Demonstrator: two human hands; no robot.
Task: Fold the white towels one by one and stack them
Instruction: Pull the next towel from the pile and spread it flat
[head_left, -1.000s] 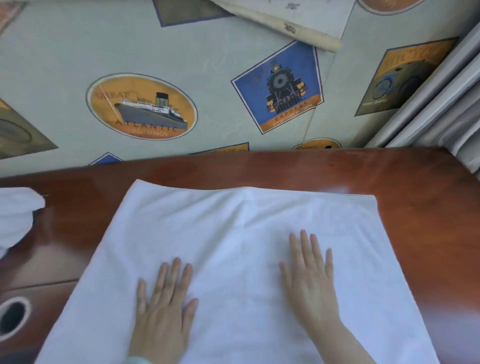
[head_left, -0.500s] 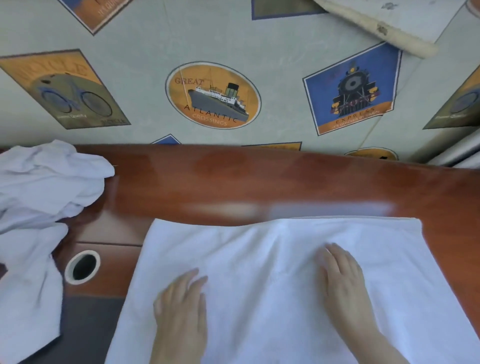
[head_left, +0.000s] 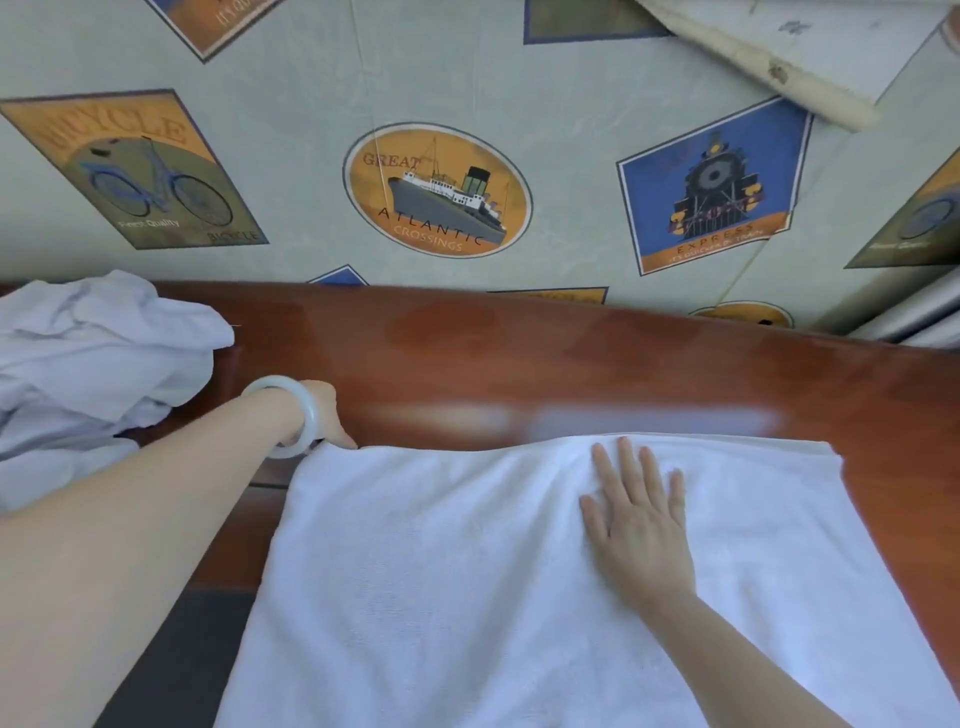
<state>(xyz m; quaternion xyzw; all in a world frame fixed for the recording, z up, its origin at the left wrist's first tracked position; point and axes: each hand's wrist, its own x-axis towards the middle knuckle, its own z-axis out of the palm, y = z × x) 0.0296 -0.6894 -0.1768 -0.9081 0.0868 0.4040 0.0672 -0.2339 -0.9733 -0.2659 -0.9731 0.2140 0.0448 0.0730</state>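
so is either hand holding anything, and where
Left hand pinches the towel by its far left corner; right hand only lies flat on it.

Towel (head_left: 467, 571) under right hand (head_left: 639, 519): terry cloth, matt, nubbly.
Table (head_left: 571, 353) beyond that hand: glossy polished wood.
Bangle (head_left: 306, 415) on left wrist: smooth, shiny.
Pile (head_left: 93, 353) beside left hand (head_left: 327, 410): matt cloth.

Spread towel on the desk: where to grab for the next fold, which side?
Probably the towel by its far-left corner, from the left: two free edges meet there on the desk, left hand beside it. Right hand presses it flat.
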